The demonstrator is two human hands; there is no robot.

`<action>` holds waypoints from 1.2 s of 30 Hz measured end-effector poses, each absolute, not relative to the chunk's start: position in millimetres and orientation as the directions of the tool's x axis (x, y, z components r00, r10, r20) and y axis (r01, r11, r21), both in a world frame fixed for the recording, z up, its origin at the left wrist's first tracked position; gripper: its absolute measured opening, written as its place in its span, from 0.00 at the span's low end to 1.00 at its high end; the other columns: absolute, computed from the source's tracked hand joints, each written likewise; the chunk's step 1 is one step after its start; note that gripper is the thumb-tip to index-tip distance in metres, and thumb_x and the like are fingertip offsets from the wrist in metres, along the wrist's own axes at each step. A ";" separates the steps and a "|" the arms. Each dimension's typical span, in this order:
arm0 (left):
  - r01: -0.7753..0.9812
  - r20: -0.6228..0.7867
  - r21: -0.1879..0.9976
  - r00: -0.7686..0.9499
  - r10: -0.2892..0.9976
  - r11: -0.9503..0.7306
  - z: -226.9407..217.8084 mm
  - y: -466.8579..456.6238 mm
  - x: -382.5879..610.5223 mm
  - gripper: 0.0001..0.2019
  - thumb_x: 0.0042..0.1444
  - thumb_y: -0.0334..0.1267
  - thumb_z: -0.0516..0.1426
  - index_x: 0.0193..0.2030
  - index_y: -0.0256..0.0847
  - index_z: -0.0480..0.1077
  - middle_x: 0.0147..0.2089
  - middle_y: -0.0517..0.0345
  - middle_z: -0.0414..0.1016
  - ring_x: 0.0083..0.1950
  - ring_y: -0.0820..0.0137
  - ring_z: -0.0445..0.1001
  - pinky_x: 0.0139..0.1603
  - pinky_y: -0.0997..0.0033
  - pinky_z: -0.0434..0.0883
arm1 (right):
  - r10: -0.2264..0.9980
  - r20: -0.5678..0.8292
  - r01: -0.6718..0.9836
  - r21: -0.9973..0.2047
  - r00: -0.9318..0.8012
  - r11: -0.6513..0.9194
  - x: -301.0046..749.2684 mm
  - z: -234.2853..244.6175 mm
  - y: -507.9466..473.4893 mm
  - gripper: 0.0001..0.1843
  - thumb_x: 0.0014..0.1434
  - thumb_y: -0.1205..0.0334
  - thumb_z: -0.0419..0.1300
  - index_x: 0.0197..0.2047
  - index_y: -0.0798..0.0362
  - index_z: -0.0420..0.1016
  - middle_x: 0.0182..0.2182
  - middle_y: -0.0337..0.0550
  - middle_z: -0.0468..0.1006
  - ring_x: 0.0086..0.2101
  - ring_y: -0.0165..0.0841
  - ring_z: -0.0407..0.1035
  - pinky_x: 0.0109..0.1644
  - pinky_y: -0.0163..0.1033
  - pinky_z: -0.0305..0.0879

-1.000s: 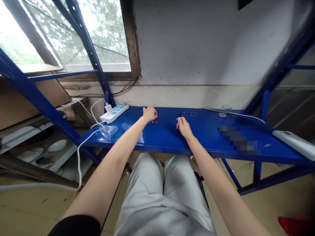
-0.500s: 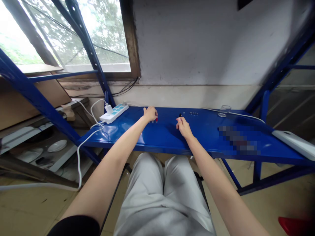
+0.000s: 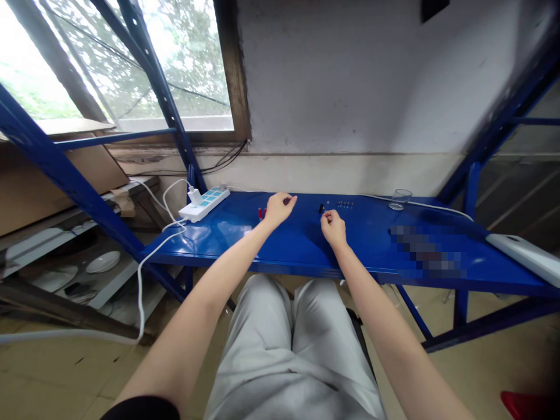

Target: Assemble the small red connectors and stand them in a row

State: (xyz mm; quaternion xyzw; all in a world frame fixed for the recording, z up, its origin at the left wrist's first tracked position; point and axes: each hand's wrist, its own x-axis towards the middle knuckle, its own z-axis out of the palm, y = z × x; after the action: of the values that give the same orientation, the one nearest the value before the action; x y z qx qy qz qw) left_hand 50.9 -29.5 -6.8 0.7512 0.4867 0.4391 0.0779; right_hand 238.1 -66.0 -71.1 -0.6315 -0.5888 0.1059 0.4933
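Observation:
Over the back middle of the blue table [image 3: 210, 240], my left hand [image 3: 280, 210] has its fingers curled towards the thumb; what they hold, if anything, is hidden. Small red pieces [image 3: 260, 214] stand on the table just left of this hand, partly behind it. My right hand [image 3: 334, 228] is closed in a pinch, with its contents too small to make out. A small black piece [image 3: 321, 208] is just beyond its fingertips. Several tiny metallic pieces [image 3: 345, 205] lie in a row behind and to the right of that hand.
A white power strip [image 3: 205, 204] with a plugged-in white adapter lies at the left, its cord hanging over the edge. A clear glass [image 3: 399, 199] stands at the back right. Nearer are a blurred-out dark object [image 3: 426, 251] and a white device [image 3: 522, 258]. Blue frame posts flank the table.
My left hand has moved right, away from the red pieces, which now show to its left. My right hand has shifted slightly right and nearer me.

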 end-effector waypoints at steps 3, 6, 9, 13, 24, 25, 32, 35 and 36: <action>0.490 0.520 0.727 0.066 0.851 -0.482 -27.0 -48.3 66.6 0.21 0.55 0.51 0.49 0.27 0.37 0.72 0.26 0.55 0.74 0.28 0.71 0.71 0.34 0.72 0.67 | 0.817 0.397 0.613 -0.787 0.418 0.069 241.2 -69.8 -65.1 0.12 0.51 0.61 0.49 0.39 0.53 0.67 0.27 0.44 0.75 0.30 0.37 0.67 0.34 0.38 0.58; 0.333 0.440 0.842 0.036 0.898 -0.426 -48.2 -61.9 77.5 0.21 0.55 0.52 0.48 0.26 0.37 0.71 0.24 0.57 0.73 0.21 0.75 0.68 0.27 0.74 0.66 | 0.788 0.381 0.586 -0.810 0.484 0.032 245.4 -71.7 -60.0 0.17 0.50 0.63 0.49 0.43 0.56 0.66 0.31 0.47 0.75 0.34 0.38 0.68 0.38 0.39 0.59; 0.283 0.373 0.889 0.012 0.928 -0.361 -61.9 -68.4 81.7 0.19 0.54 0.50 0.50 0.24 0.37 0.70 0.22 0.57 0.72 0.19 0.76 0.67 0.24 0.76 0.65 | 0.785 0.373 0.624 -0.781 0.495 -0.023 252.1 -74.4 -49.7 0.20 0.50 0.62 0.50 0.47 0.56 0.65 0.32 0.48 0.76 0.38 0.40 0.68 0.43 0.43 0.59; 0.275 0.377 0.892 -0.018 0.926 -0.358 -68.2 -70.6 79.5 0.19 0.54 0.50 0.50 0.24 0.37 0.70 0.21 0.58 0.71 0.19 0.77 0.67 0.24 0.75 0.65 | 0.814 0.291 0.690 -0.702 0.503 -0.175 262.8 -75.4 -28.1 0.23 0.48 0.55 0.57 0.46 0.55 0.68 0.35 0.51 0.76 0.45 0.46 0.64 0.48 0.50 0.56; 0.393 0.451 0.818 0.014 0.893 -0.419 -71.3 -76.9 77.1 0.21 0.56 0.50 0.47 0.22 0.39 0.69 0.20 0.58 0.70 0.23 0.74 0.68 0.27 0.75 0.65 | 0.827 0.152 0.697 -0.632 0.541 -0.339 256.0 -67.8 16.0 0.24 0.36 0.46 0.67 0.32 0.54 0.73 0.34 0.54 0.75 0.46 0.49 0.64 0.47 0.53 0.55; 0.394 0.453 0.817 0.015 0.891 -0.422 -71.2 -77.0 77.0 0.21 0.56 0.50 0.47 0.22 0.39 0.68 0.20 0.58 0.70 0.23 0.74 0.68 0.27 0.75 0.65 | 0.826 0.141 0.694 -0.628 0.546 -0.352 255.4 -68.2 19.0 0.23 0.35 0.47 0.67 0.32 0.54 0.73 0.33 0.54 0.75 0.46 0.49 0.65 0.46 0.53 0.55; 0.418 0.447 0.807 0.028 0.894 -0.417 -71.0 -76.3 75.9 0.19 0.56 0.49 0.48 0.22 0.39 0.68 0.20 0.58 0.70 0.23 0.74 0.67 0.28 0.75 0.65 | 0.824 0.179 0.686 -0.660 0.538 -0.305 247.8 -76.9 31.8 0.13 0.39 0.53 0.66 0.28 0.51 0.75 0.27 0.47 0.76 0.37 0.43 0.69 0.44 0.51 0.55; 0.439 0.473 0.787 0.021 0.881 -0.433 -71.4 -76.6 76.3 0.20 0.56 0.48 0.48 0.22 0.39 0.69 0.21 0.58 0.69 0.24 0.74 0.67 0.30 0.75 0.65 | 0.857 0.195 0.730 -0.631 0.477 -0.263 238.2 -74.8 21.9 0.10 0.45 0.54 0.63 0.29 0.50 0.76 0.29 0.46 0.77 0.37 0.41 0.70 0.44 0.48 0.54; 0.443 0.488 0.780 0.013 0.873 -0.443 -71.5 -76.6 76.6 0.19 0.57 0.47 0.48 0.23 0.39 0.70 0.21 0.59 0.70 0.24 0.74 0.68 0.30 0.75 0.65 | 0.873 0.219 0.758 -0.612 0.436 -0.225 234.4 -73.2 16.0 0.10 0.46 0.54 0.62 0.30 0.50 0.76 0.30 0.46 0.77 0.37 0.41 0.69 0.44 0.48 0.54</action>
State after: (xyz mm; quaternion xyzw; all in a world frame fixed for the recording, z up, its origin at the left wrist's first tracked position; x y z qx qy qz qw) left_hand 76.6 -76.6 -71.5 0.6798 0.4838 0.5092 0.2111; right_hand 234.4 16.0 -73.2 -0.7781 -0.5241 0.0851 0.3357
